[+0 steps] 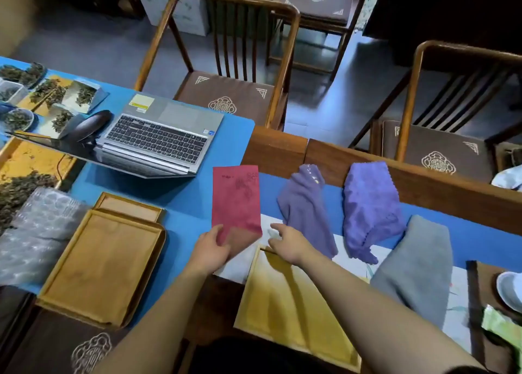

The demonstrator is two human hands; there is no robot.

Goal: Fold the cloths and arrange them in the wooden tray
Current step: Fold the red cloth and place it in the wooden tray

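A red cloth [236, 201], folded into a long strip, lies on the blue table cover with its near end pinched in my left hand [212, 249]. My right hand [288, 243] hovers just right of that end, fingers apart and holding nothing. Under my right forearm sits a yellow wooden tray [271, 311] with nothing in it. To the right lie two crumpled purple cloths [306, 207] [370, 207] and a folded grey cloth [415, 272].
An open laptop [158, 139] stands at the back left. Two stacked wooden trays [101, 263] sit on the left, beside bubble wrap [36, 232] and tea leaves [17, 192]. Wooden chairs [231, 62] stand beyond the table. A white dish [511, 289] is at the right edge.
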